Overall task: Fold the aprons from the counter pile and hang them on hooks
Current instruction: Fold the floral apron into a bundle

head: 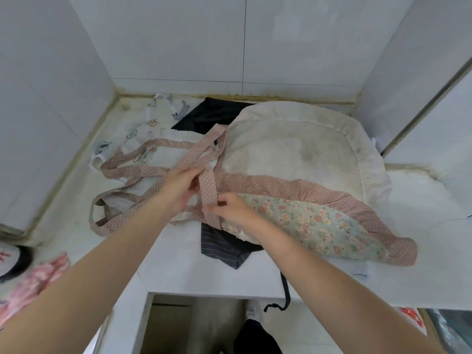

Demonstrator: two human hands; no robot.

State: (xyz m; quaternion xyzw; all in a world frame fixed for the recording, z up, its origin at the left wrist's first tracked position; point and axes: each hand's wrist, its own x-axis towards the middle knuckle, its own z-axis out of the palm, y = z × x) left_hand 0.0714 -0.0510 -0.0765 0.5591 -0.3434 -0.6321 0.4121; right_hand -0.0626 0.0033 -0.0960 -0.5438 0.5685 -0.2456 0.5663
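Observation:
A cream apron with pink dotted trim and a floral green panel lies spread on the white counter. Its pink dotted strap runs between my hands. My left hand holds the strap's upper part, and my right hand pinches its lower part near the floral panel. Under it lie a dark striped apron and a black one. A white apron with rabbit prints sits at the back left.
Tiled walls close in the counter at the back and on both sides. A pink patterned cloth and a round dark-rimmed object lie at the left front. A dark strap hangs over the counter's front edge.

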